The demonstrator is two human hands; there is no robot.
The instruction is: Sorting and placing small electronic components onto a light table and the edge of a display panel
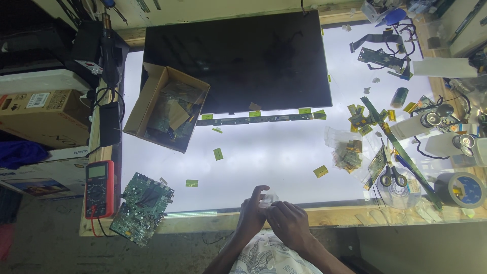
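Surface: backlit white worktable (264, 162) with wooden rim, seen from the head camera looking down; dim floor along near side.
Left hand: left hand (252, 215) at near edge, middle of table, fingers curled, thumb and forefinger pinched on small clear plastic piece (269, 198).
Right hand: right hand (287, 220) just beside the left, touching it, fingertips closed on the same piece from the right.
Hands state: together, both gripping the clear piece; what the piece is, cannot tell.
Piece location: over near table edge, centre, between both hands' fingertips.
Panel: large black screen panel (238, 58) flat at far side, long thin circuit strip (253, 120) along its near edge.
Box: open cardboard box (165, 106) of parts on panel's left near corner, tilted.
Left edge: green circuit board (141, 208) overhanging near left corner; red multimeter (99, 189) just beside it.
Scraps: small yellow-green tabs (218, 153) scattered mid table, well apart from hands.
Right side: scissors (392, 171), clear bags of small parts (345, 152), blue tape roll (464, 189) near right near corner.
Far right corner: small circuit board with ribbon cables (383, 57).
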